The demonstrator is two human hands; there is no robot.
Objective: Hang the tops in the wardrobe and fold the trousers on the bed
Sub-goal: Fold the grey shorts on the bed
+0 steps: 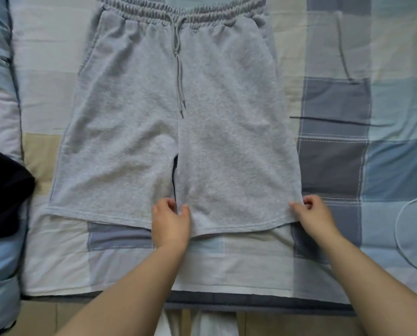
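From my seat at the feed, head view, looking straight down onto the bed (336,105), which wears a patchwork cover in blue, grey, cream and white squares.

Grey shorts (178,117) lie flat and face-up across the middle of the cover. Elastic waistband (180,10) at the far edge, leg hems at the near edge. Drawstring (179,69) hangs down the centre front, both ends loose.

Left hand (170,223) sits at the near hem, right where the two legs meet. Its thumb and fingers are curled and pinch the inner bottom corner of the right leg (236,166). The wrist lies over the bare cover below the hem.

Right hand (313,214) is at the outer bottom corner of that same leg, fingers curled and pinching the fabric edge. So both hands grip the one leg, one at each lower corner, the cloth stretched flat between them.

The left leg (112,166) lies untouched, just beside the left hand.

A dark garment (3,190) lies bunched at the left edge of view, near the shorts but apart from them. A thin white cable (396,229) loops on the cover at the right, well apart from the right hand.

Beyond the bed's near edge, a pale floor (37,316).
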